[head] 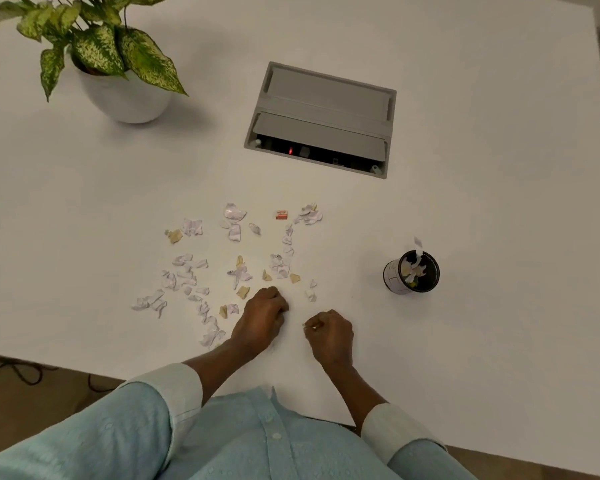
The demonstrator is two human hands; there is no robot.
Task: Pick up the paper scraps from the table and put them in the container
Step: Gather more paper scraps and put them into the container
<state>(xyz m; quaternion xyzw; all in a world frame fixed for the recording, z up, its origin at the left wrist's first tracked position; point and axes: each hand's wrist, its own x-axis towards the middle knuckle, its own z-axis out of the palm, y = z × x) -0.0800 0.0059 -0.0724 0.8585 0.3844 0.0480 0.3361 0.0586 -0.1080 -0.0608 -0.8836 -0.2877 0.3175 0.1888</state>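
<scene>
White laminate table [465, 150] fills most of our view, and its near edge runs just in front of our light blue button-up shirt [257, 441]. At far left we note a variegated green plant in a round white ceramic pot [125, 95]. A tangle of dark cables [18, 370] lies on the brown floor below the table's left edge.

Moving right, we see the torn white and tan paper scraps [201, 271] scattered across the table centre, from a crumpled white cluster at left to a small pile at upper right. A small red and white rectangular piece [281, 214] sits among the upper scraps, apart from its neighbours.

Our left hand [262, 318] rests on the table at the near edge of the scatter, fingers curled inward into a loose fist; we cannot tell whether it holds a scrap. Our right hand [329, 336] lies just beside it, also on the table, fingers closed with a small pale sliver showing at the fingertips.

Behind the scraps, a grey rectangular recessed cable box [321, 105] is set into the table, its lid open and a red light visible inside.

At right, well apart from both hands, stands the small black cylindrical container [411, 271], upright, with scraps inside and one white strip projecting above its rim.
</scene>
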